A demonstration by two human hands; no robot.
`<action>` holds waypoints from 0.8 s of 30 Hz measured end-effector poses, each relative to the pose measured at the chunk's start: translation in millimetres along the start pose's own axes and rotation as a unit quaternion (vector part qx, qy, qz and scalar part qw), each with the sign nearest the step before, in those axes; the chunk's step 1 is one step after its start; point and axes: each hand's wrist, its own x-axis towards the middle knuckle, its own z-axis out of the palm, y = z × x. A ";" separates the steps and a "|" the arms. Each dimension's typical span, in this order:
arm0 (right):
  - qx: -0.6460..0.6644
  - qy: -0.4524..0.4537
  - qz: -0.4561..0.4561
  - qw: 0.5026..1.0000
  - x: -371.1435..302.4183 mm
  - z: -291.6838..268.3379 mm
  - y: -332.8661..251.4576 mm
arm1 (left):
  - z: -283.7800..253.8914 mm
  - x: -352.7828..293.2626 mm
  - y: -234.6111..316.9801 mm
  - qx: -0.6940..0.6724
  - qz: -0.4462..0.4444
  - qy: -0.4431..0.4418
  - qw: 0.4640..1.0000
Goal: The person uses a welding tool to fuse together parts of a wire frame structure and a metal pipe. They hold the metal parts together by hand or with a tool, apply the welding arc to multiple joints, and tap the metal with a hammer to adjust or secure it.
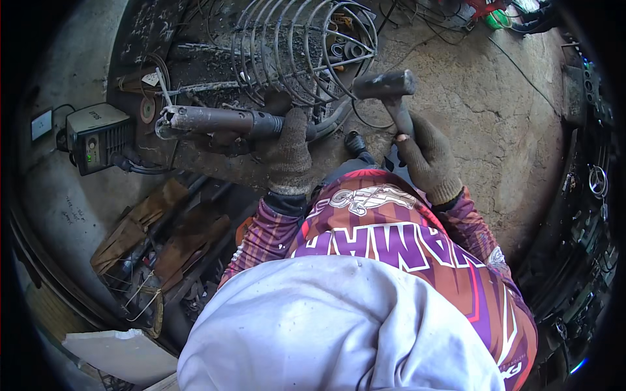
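My left hand point(290, 156), in a brown knitted work glove, is closed round the handle end of a brown welding electrode holder point(215, 120). A short pale electrode point(163, 88) sticks up from the holder's worn left jaw end. A thick dark cable point(334, 122) runs from the handle to the right. My gloved right hand point(428, 156) grips a hammer point(386, 85) by its handle, head upward. Beyond both hands lies a cage of round metal rings point(293, 49) joined by straight bars; the holder partly covers the area before it.
A welding machine point(98, 138) with a green display stands at the left. Washers and rings point(349, 49) lie inside the cage area. Brown leather-like pieces point(140, 225) lie at lower left. Loose cables point(521, 72) cross the concrete floor point(489, 130). Dark metal parts point(587, 215) line the right side.
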 end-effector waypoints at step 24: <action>0.057 0.095 -0.049 0.993 34.9 -26.9 -8.9 | 20.2 -7.5 -0.9 -0.289 -0.214 0.068 0.931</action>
